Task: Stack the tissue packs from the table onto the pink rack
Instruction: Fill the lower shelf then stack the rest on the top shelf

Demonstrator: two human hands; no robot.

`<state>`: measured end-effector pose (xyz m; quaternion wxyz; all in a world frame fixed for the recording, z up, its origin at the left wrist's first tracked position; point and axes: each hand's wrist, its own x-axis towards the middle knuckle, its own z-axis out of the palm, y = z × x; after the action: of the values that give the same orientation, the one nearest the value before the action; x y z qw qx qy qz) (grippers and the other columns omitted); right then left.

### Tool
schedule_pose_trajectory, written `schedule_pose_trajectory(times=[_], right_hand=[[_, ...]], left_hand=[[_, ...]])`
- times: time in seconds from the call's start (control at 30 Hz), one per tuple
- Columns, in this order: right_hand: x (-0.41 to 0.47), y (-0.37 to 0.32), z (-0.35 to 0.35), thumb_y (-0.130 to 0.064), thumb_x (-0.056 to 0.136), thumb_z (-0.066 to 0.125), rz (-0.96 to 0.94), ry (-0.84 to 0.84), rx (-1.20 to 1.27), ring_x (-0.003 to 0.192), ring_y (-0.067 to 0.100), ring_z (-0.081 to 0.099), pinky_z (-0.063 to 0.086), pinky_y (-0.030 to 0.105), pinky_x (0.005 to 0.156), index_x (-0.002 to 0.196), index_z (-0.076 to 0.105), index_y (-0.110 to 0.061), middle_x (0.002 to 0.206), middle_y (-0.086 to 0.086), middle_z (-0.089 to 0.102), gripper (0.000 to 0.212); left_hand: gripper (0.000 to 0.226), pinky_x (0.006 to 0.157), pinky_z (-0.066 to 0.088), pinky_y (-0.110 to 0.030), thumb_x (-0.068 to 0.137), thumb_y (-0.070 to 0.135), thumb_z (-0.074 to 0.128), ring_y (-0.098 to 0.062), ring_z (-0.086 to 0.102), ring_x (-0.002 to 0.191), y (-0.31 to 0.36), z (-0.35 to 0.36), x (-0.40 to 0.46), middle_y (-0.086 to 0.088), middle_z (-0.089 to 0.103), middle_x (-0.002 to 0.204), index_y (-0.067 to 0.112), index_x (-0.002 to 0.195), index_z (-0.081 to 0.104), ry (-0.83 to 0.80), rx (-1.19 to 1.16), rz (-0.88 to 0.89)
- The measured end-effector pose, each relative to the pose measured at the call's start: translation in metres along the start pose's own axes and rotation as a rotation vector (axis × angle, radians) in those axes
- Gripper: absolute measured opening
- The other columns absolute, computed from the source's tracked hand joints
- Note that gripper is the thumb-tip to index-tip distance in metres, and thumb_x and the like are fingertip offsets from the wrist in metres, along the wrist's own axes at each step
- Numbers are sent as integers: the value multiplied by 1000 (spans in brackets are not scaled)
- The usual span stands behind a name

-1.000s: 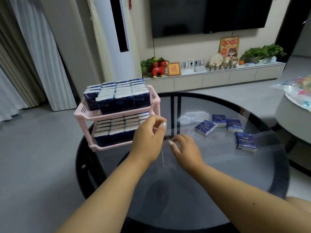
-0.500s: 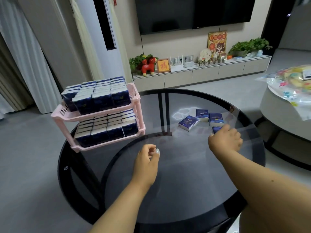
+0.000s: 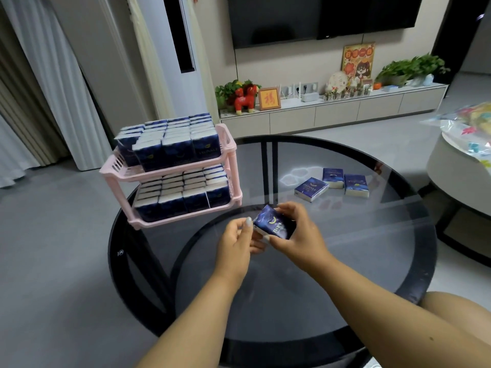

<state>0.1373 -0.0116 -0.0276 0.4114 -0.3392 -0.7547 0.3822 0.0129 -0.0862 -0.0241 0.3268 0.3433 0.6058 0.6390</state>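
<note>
Two hands meet over the near middle of the round dark glass table [image 3: 345, 274], sharing one blue tissue pack [image 3: 275, 225] that is lifted clear of the glass and tilted, its printed face up. The right hand [image 3: 299, 235] curls round the pack from the right, fingers over its far edge and thumb at its near edge. The left hand [image 3: 236, 241] comes in from the left, its thumb raised against the pack's left corner and its fingers tucked beneath the pack; how firmly those lower fingers press is hidden. Three more tissue packs lie flat on the glass at the far right, well apart from the hands: an angled pack [image 3: 311, 189] on the left, a far pack [image 3: 333, 177] just beside it, and a right-hand pack [image 3: 356, 185] touching or nearly touching the far one. The pink rack [image 3: 233, 166] stands on the table's far left edge with two tiers. Its top tier [image 3: 170, 147] is packed with upright blue packs in tight rows, and its lower tier [image 3: 183, 193] is likewise filled. Beyond the table a low white cabinet [image 3: 332, 110] runs along the wall under a dark television [image 3: 318, 17].
</note>
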Motion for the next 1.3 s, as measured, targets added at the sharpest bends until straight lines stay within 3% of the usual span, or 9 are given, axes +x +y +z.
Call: schedule_pose_trajectory(times=[0.17,0.33,0.47,0.57,0.73,0.87,0.93,1.13,1.3], right_hand=[[4,0,-4,-45,74,72,-26,-102,-6,105,-4,54,44,13,87,117,48,-28,111,-20,57,52],[59,25,-36,-48,89,53,81,148,-576,118,24,46,36,37,95,125,50,-15,124,6,56,49],[90,47,-59,-57,88,45,337,-76,-921,131,31,30,31,44,101,140,34,-24,143,7,39,63],[96,51,-59,-64,87,41,318,-164,-985,127,33,33,33,45,98,131,44,-25,136,8,41,59],[106,34,-48,-53,84,60,324,-100,-772,95,29,52,49,40,79,97,60,-15,114,12,52,40],[102,32,-44,-57,76,68,572,-36,-666,106,35,52,45,39,82,123,46,-7,128,17,37,72],[102,29,-46,-62,76,64,614,-117,-739,108,32,49,41,35,74,118,52,-3,110,16,45,73],[85,13,-41,-21,79,75,408,-31,-84,82,20,61,52,33,65,99,49,-12,92,9,62,34],[42,-13,-16,-6,88,63,165,-166,220,68,3,58,52,22,59,114,57,-13,90,5,64,28]], left_hand=[[6,50,49,-24,96,11,56,-10,61,57,-3,0,4,-2,71,73,13,101,57,29,34,31],[6,52,43,-22,95,10,55,-7,51,52,-9,-2,9,5,65,66,15,93,57,107,51,44],[7,51,42,-18,95,11,55,-5,46,50,-9,-2,9,1,64,70,17,91,56,122,71,66],[7,50,41,-17,95,11,56,-4,47,49,-9,-2,10,0,66,76,17,92,56,138,60,70],[8,48,41,-17,95,12,55,-8,47,50,-9,-3,11,-2,67,81,19,92,56,177,65,76],[9,48,42,-17,95,11,55,-10,49,51,-8,-3,10,-2,68,86,19,94,57,198,56,73],[9,48,43,-17,95,12,56,-7,49,49,-8,-4,10,-1,68,88,20,96,58,205,47,71],[11,51,45,-21,96,14,56,-4,52,49,-8,-6,10,2,66,92,25,98,59,247,-8,41],[18,54,44,-26,97,13,54,-8,50,51,-6,-6,9,-1,67,99,30,99,61,228,-29,22]])
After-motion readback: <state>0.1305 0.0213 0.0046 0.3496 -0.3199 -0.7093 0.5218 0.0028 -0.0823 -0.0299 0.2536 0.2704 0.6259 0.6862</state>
